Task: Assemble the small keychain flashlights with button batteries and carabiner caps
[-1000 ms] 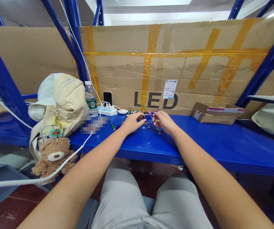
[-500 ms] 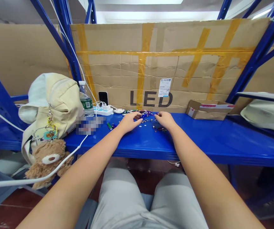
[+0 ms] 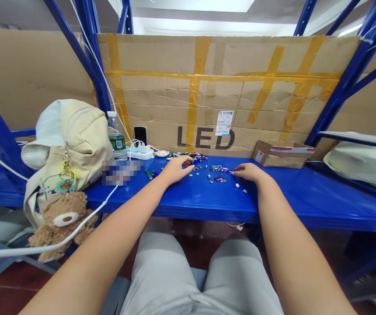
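Note:
My left hand (image 3: 179, 169) is closed around a small blue piece (image 3: 195, 161), its fingertips at the front of a pile of colourful metal pieces (image 3: 188, 154). Further right, my right hand (image 3: 248, 171) has its thumb and fingers together at a small blue piece (image 3: 229, 172), at the right end of a row of coloured clips (image 3: 219, 168). A red clip (image 3: 220, 179) and several small silver round pieces (image 3: 237, 185) lie on the blue table between and in front of my hands.
On the left stand a cream backpack (image 3: 86, 135) with a teddy bear (image 3: 65, 221), a water bottle (image 3: 117, 139) and a power strip (image 3: 141, 152). An open cardboard box (image 3: 283, 155) sits back right. A white cable (image 3: 86, 223) crosses the front left.
My right hand has moved right, away from my left hand, uncovering coloured clips and silver pieces. My left hand has stayed nearly in place. The view has shifted slightly.

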Demonstrator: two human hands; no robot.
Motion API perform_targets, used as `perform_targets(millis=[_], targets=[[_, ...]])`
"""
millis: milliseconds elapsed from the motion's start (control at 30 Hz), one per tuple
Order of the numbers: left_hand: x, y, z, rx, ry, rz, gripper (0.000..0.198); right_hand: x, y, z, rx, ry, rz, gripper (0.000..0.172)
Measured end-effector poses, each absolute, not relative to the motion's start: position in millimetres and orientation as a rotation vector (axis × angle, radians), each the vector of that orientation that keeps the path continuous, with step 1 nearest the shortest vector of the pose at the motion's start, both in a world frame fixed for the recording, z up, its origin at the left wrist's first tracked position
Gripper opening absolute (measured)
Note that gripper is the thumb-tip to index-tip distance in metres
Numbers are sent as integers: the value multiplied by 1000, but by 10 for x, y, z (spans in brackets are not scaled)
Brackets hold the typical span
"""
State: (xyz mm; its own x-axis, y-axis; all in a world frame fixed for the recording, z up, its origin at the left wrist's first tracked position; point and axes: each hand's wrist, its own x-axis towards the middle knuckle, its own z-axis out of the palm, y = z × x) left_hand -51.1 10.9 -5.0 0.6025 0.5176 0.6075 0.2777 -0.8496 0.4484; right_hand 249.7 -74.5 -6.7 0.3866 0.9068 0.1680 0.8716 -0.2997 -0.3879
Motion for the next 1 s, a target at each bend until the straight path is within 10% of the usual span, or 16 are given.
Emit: perform_targets(millis=[1000], targets=[[-481, 132, -89, 2491, 649, 1108, 19, 1453, -696, -51, -1534, -1774, 488, 7]])
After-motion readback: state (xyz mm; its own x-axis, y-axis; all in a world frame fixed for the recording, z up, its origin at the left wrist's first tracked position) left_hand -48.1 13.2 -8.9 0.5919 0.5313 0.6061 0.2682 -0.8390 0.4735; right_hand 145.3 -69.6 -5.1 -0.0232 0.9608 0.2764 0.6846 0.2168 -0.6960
